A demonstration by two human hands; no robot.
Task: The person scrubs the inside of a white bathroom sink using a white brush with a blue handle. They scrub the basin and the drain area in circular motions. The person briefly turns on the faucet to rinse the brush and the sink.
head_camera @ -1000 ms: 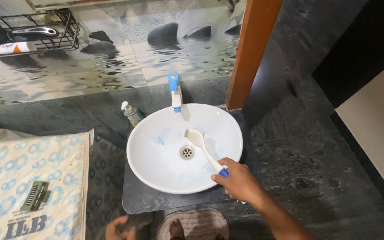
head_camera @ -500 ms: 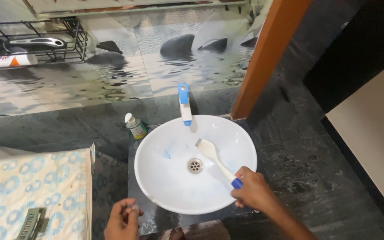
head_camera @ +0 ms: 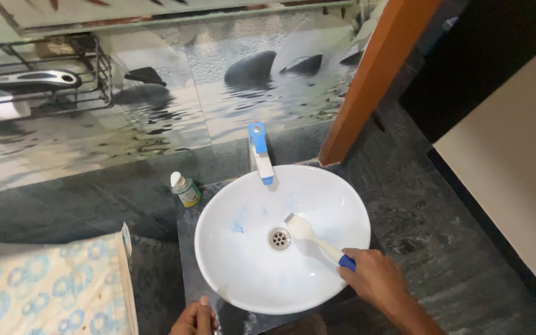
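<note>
The right hand [head_camera: 375, 279], at the lower right of the frame, is closed around the blue end of a white scrub brush [head_camera: 315, 239]; the brush head lies inside the white basin [head_camera: 237, 273], just right of the drain [head_camera: 279, 238]; faint blue smears streak the bowl's inner wall; the left hand [head_camera: 195, 319], at the bottom edge, is only partly seen, so whether it grips anything cannot be told; a white and blue tap [head_camera: 260, 153] overhangs the basin's far rim; a small pump bottle [head_camera: 185, 189] stands on the dark worktop [head_camera: 429, 248] at the basin's upper left; a wire rack [head_camera: 38, 77] at the upper left of the frame holds a tube and a handled tool.
</note>
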